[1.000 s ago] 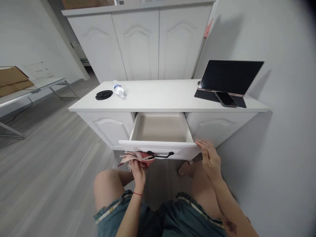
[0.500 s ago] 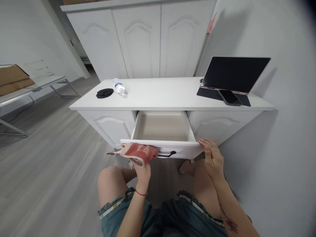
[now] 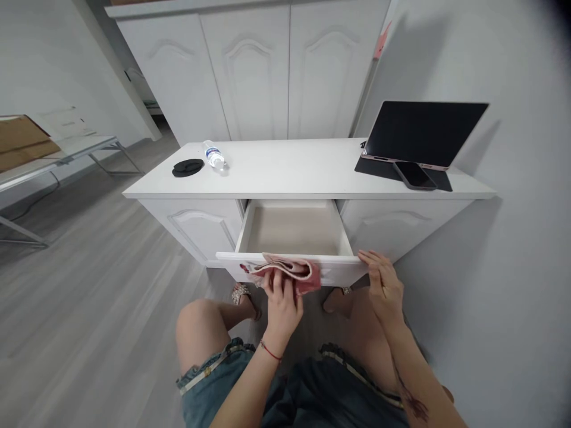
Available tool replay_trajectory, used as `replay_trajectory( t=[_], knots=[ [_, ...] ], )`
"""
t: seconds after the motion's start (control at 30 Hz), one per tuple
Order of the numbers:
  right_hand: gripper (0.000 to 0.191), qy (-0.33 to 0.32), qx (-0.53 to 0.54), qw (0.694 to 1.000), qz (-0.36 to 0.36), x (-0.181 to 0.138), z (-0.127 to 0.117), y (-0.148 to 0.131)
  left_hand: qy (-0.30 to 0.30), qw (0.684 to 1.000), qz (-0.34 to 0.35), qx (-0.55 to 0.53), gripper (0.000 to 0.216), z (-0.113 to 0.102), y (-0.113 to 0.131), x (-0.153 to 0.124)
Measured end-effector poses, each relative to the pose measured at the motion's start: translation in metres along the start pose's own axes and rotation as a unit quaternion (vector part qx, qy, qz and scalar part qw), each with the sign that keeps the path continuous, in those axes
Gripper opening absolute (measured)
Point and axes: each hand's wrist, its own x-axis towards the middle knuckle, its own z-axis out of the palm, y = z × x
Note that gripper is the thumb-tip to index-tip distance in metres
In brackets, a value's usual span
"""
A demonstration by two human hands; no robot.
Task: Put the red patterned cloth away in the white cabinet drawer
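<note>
A white drawer (image 3: 292,232) stands pulled out from the white cabinet, with no objects visible inside it. My left hand (image 3: 283,303) presses a folded pink and red cloth (image 3: 307,278) against the middle of the drawer front, its fingers bent over the cloth. The drawer's black handle is hidden behind the cloth and hand. At the right end of the drawer front, my right hand (image 3: 381,282) grips the top corner, fingertips over the edge and the thumb out of clear sight.
On the white cabinet top (image 3: 285,169) are a plastic bottle (image 3: 215,157), a flat black object (image 3: 188,167), a tablet (image 3: 423,134) on a dark cover and a phone (image 3: 414,176). A wall (image 3: 526,285) stands close at right. A table with cardboard (image 3: 24,142) is at left.
My left hand has moved right along the drawer front, carrying the cloth from the left end over the handle. My right hand stays on the drawer's right corner.
</note>
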Motion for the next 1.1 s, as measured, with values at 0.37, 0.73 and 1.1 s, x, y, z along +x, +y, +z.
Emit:
replay_trajectory(
  t=[0.37,0.73,1.1],
  knots=[
    [0.035,-0.004,-0.014,1.000,-0.016,0.000,0.000,0.001,-0.228,0.970,0.046,-0.069,0.029,0.008,0.030,-0.015],
    [0.035,0.026,-0.181,0.981,-0.070,-0.014,0.014,-0.018,-0.335,0.935,0.009,-0.119,0.037,0.015,0.004,-0.051],
    [0.040,-0.175,-0.037,0.968,-0.176,-0.068,0.092,-0.059,-0.389,0.860,-0.216,-0.248,0.052,0.052,-0.075,-0.114]
  ],
)
